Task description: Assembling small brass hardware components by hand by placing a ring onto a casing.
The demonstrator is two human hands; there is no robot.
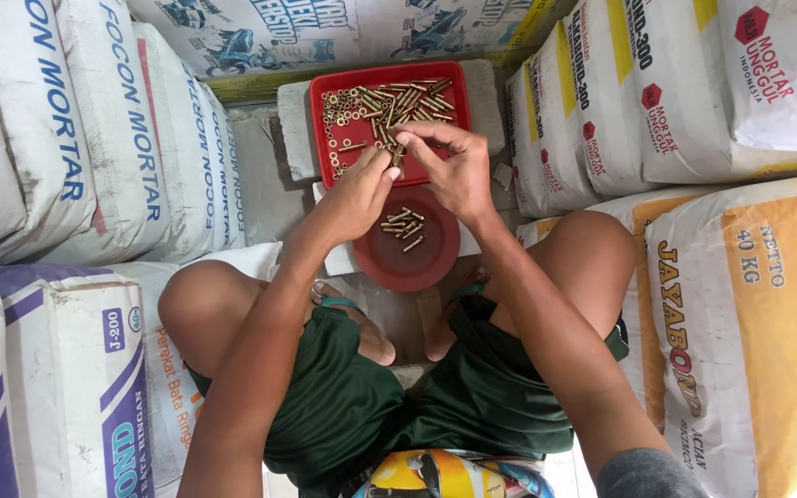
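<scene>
White mortar sacks (66,129) are stacked at the left. The left hand (354,198) and right hand (454,171) meet, fingers pinched on a small brass bolt (397,155) over the red tray (325,92) of bolts and nuts. Below sits a round red bowl (417,267) holding several bolts. More sacks (694,92) crowd the right.

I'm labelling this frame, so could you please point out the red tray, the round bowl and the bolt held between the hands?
Red tray (325,101), head view, bare left part of its floor.
Round bowl (417,267), head view, bare near floor.
Bolt (398,155), head view, its shaft between the fingertips.
</scene>
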